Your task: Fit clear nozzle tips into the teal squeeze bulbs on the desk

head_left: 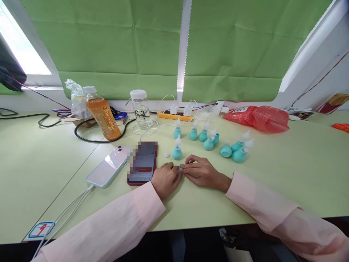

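My left hand point(167, 177) and my right hand point(203, 172) meet low over the table. Both are closed, their fingertips pinching a small whitish piece point(180, 169) that is mostly hidden. Just beyond them a teal nasal aspirator point(177, 153) stands upright with a clear tip on its bulb. A small white loose part point(166, 154) lies to its left. Farther back stand more aspirators, among them one aspirator point(177, 132) behind the nearest and another point(209, 143) to the right. Right of these, an aspirator point(240, 155) leans beside a teal bulb without a tip point(226, 150).
Left of my hands lie a dark-screened phone point(141, 163) and a pale phone point(107, 168) with a white cable. An orange drink bottle point(103, 116), a clear water bottle point(141, 111), a yellow power strip point(174, 115) and red bubble wrap point(259, 118) line the back.
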The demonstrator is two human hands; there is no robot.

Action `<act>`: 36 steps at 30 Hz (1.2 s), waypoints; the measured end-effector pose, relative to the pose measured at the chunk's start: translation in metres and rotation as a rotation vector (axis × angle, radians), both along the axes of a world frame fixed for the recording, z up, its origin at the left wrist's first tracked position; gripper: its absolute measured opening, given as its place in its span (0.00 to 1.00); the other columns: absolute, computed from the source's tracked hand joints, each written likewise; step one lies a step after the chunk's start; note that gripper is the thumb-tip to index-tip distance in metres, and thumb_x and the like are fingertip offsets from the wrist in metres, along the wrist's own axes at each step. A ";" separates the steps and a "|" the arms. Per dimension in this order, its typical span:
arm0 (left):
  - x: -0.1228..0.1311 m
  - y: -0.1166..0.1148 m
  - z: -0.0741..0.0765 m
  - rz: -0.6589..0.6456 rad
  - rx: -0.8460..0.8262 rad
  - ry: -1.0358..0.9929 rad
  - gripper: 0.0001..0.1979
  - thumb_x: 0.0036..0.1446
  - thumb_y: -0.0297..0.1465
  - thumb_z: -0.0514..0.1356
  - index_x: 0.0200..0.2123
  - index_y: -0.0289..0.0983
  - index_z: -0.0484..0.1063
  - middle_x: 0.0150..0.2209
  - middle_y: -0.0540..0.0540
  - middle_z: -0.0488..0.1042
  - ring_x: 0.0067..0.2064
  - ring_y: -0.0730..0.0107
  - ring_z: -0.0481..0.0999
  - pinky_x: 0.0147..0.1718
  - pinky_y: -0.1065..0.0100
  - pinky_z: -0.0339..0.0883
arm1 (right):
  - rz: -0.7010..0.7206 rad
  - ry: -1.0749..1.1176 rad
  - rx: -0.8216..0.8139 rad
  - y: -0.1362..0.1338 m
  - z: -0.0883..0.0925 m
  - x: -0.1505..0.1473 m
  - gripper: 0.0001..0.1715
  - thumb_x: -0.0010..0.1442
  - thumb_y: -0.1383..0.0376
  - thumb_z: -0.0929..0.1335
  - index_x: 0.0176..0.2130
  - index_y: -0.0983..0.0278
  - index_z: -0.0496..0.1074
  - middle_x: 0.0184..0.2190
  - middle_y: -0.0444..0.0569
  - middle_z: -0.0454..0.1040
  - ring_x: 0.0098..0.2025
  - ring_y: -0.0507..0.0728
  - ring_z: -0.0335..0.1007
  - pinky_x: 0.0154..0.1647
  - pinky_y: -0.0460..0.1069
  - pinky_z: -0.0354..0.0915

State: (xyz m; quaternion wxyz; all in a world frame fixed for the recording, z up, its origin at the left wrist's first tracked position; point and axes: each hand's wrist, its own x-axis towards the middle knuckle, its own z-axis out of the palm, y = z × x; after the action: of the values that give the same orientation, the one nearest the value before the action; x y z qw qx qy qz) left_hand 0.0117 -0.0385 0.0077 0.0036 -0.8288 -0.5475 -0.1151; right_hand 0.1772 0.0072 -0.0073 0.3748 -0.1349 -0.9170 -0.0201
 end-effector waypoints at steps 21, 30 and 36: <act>-0.003 0.004 -0.007 -0.027 0.038 -0.214 0.09 0.50 0.30 0.54 0.35 0.36 0.70 0.31 0.45 0.72 0.34 0.66 0.70 0.33 0.67 0.65 | -0.058 -0.086 0.073 -0.006 0.003 0.000 0.12 0.52 0.69 0.63 0.39 0.64 0.67 0.27 0.47 0.71 0.32 0.53 0.65 0.29 0.48 0.64; -0.003 0.004 -0.006 -0.011 0.026 -0.211 0.10 0.51 0.31 0.52 0.33 0.34 0.71 0.30 0.44 0.71 0.36 0.66 0.69 0.34 0.67 0.65 | -0.019 -0.067 -0.026 -0.008 0.004 -0.001 0.10 0.51 0.70 0.63 0.37 0.63 0.68 0.27 0.46 0.72 0.32 0.52 0.65 0.30 0.47 0.64; -0.003 0.004 -0.004 -0.004 0.037 -0.199 0.10 0.52 0.31 0.51 0.33 0.35 0.71 0.30 0.44 0.71 0.35 0.66 0.70 0.32 0.67 0.65 | -0.015 -0.025 -0.134 -0.007 0.005 -0.001 0.10 0.52 0.68 0.64 0.37 0.63 0.69 0.27 0.46 0.70 0.30 0.50 0.65 0.28 0.45 0.64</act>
State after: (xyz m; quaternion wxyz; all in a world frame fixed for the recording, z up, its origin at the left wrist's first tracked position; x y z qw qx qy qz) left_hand 0.0088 -0.0347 0.0034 -0.0359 -0.8143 -0.5411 -0.2069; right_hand 0.1760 -0.0001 -0.0027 0.3535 -0.1662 -0.9198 0.0367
